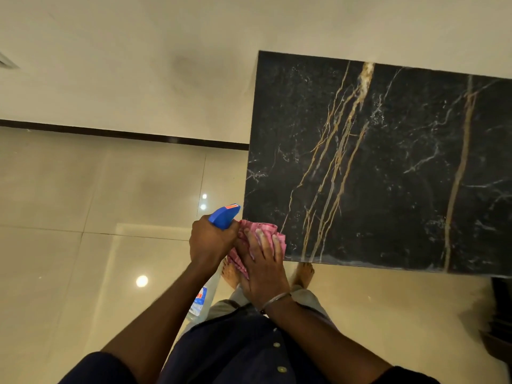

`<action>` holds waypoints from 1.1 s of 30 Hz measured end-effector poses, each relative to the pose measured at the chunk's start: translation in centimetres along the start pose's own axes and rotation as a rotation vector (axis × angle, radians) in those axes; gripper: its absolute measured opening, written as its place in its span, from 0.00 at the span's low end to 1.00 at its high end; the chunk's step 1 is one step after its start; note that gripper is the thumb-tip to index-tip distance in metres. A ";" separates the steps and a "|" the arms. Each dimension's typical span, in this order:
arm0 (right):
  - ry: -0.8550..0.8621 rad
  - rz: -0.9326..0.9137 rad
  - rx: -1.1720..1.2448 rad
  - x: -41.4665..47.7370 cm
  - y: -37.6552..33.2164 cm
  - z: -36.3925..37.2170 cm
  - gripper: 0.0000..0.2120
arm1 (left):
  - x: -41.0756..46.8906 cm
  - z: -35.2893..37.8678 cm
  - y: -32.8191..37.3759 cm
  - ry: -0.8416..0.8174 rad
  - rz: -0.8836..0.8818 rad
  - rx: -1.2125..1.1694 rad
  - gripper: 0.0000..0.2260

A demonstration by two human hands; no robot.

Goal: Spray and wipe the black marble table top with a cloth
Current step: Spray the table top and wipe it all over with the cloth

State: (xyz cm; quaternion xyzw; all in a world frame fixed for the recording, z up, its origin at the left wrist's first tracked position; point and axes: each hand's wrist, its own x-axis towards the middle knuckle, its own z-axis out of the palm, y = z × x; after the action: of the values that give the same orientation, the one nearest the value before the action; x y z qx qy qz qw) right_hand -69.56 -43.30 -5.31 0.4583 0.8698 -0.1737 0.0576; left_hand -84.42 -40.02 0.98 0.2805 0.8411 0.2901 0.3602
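The black marble table top (388,167) with gold and white veins fills the right half of the head view. My left hand (212,241) grips a spray bottle (224,216) by its blue trigger head, just off the table's near left corner; the clear bottle body hangs below my wrist. My right hand (263,267) presses flat on a pink checked cloth (266,230), which lies bunched over that near left corner. The two hands touch each other.
Glossy beige floor tiles (97,217) spread to the left and below the table. A cream wall (138,65) with a dark skirting strip runs behind. My bare feet (304,274) stand at the table's near edge. A dark object (498,314) sits at the right edge.
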 end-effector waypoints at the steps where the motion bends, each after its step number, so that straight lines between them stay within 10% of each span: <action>1: 0.004 -0.018 -0.002 -0.3 0.1 0.1 0.34 | -0.3 0.1 0.0 0.006 -0.010 -0.003 0.10; 24: 0.226 0.332 -0.004 -12.5 28.4 -4.7 0.32 | -9.2 11.7 7.6 0.071 0.087 0.068 0.10; 33: 0.207 0.354 0.086 -8.8 20.2 -3.6 0.33 | -10.7 11.1 6.2 0.115 0.055 -0.005 0.13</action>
State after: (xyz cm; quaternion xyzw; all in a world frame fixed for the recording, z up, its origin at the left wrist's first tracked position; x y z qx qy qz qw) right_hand -47.85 -38.35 -4.72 0.6216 0.7686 -0.1497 -0.0219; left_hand -68.06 -39.94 3.64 0.2854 0.8517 0.3175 0.3039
